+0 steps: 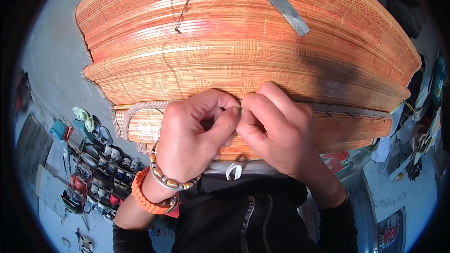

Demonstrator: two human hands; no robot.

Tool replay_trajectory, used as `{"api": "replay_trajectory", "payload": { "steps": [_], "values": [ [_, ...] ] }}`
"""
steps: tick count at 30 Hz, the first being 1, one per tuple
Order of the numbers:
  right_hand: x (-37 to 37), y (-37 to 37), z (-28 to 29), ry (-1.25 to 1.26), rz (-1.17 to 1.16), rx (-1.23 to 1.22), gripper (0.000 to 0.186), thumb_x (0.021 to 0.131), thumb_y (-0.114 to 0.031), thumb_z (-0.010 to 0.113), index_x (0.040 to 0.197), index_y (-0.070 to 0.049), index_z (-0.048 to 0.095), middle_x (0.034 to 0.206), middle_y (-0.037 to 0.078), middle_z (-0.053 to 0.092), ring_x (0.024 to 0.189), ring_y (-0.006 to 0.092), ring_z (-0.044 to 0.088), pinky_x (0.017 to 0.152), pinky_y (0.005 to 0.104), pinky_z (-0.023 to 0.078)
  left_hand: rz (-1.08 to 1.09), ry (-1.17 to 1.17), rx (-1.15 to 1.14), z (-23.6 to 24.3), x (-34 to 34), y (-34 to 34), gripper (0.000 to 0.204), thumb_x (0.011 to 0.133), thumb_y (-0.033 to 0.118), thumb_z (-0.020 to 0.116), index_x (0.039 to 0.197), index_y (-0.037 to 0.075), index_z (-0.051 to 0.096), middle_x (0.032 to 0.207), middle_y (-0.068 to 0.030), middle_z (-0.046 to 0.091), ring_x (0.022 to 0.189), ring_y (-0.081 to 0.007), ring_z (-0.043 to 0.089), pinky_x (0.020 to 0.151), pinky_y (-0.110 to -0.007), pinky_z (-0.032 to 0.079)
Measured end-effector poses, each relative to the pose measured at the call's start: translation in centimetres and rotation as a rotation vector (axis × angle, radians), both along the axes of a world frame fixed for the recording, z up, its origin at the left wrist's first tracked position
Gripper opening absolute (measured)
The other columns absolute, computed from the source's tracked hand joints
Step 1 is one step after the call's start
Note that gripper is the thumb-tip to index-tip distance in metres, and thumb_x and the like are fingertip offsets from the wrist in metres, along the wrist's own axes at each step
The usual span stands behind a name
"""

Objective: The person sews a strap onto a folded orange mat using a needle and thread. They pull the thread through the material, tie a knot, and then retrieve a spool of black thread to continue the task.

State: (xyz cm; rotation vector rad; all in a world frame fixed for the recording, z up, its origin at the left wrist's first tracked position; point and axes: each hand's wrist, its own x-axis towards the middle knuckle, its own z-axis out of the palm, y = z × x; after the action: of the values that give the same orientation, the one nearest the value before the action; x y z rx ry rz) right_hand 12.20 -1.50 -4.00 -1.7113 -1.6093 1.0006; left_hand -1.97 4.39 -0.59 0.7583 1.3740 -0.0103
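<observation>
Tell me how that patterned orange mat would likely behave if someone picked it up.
The orange mat would probably bend rather than stay flat, since its surface lies in long, wavy ridges. It may be slippery, judging by the glossy highlights.

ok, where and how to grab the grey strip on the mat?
Probably mid-length, pinched across its two long edges, coming from above. The grey strip is narrow and straight, appears to lie flat on the mat, and nothing covers it, so both long edges look reachable.
</observation>
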Motion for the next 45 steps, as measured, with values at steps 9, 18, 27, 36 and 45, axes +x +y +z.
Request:
{"api": "replay_trajectory", "payload": {
  "steps": [9,18,27,36,45],
  "values": [
    [-0.2,0.1,-0.1,0.015,-0.018,0.019,0.019,0.063,0.012,0.062,0.075,-0.002,0.056,0.062,0.008,0.044,0.047,0.0216,0.048,0.043,0.0323,0.039,-0.019,0.013,-0.003,0.0,0.2,0.3,0.006,0.084,0.002,0.058,0.081,-0.002,0.060,0.055,0.0013,0.053,0.047,-0.0016,0.045,0.041,-0.019,0.033],
    [0.2,-0.1,0.0,-0.008,0.033,-0.009,0.016,0.065,-0.004,0.065,0.072,-0.005,0.051,0.070,0.007,0.045,0.050,0.0237,0.052,0.041,0.0353,0.041,-0.041,0.067,0.064,0.0,0.3,0.0,0.005,0.081,0.001,0.059,0.076,-0.002,0.059,0.052,0.0017,0.048,0.047,-0.0021,0.041,0.043,-0.020,0.033],
    [1.0,-0.4,0.6,0.043,0.010,-0.076,0.019,0.066,0.001,0.066,0.081,-0.004,0.056,0.073,0.006,0.048,0.051,0.0215,0.053,0.044,0.0327,0.042,-0.094,-0.018,0.167,-0.9,-0.4,-0.8,0.008,0.087,0.003,0.055,0.082,-0.001,0.059,0.054,0.0014,0.054,0.040,-0.0007,0.041,0.035,-0.017,0.029],
    [1.5,-0.2,0.8,0.036,0.109,-0.030,0.021,0.068,0.003,0.067,0.087,-0.001,0.058,0.071,0.007,0.049,0.054,0.0202,0.055,0.047,0.0310,0.043,-0.052,0.046,0.099,-0.5,0.0,-0.5,0.003,0.080,0.002,0.061,0.079,-0.001,0.060,0.054,0.0032,0.047,0.051,-0.0021,0.038,0.045,-0.020,0.032],
    [1.0,0.2,1.1,0.008,0.103,-0.041,0.021,0.065,0.010,0.065,0.083,0.001,0.060,0.068,0.009,0.050,0.053,0.0230,0.055,0.047,0.0328,0.042,-0.036,0.045,0.081,-0.3,0.2,-0.3,0.004,0.080,0.002,0.061,0.078,-0.001,0.060,0.055,0.0033,0.049,0.051,-0.0015,0.039,0.045,-0.019,0.033]
  ]
}}
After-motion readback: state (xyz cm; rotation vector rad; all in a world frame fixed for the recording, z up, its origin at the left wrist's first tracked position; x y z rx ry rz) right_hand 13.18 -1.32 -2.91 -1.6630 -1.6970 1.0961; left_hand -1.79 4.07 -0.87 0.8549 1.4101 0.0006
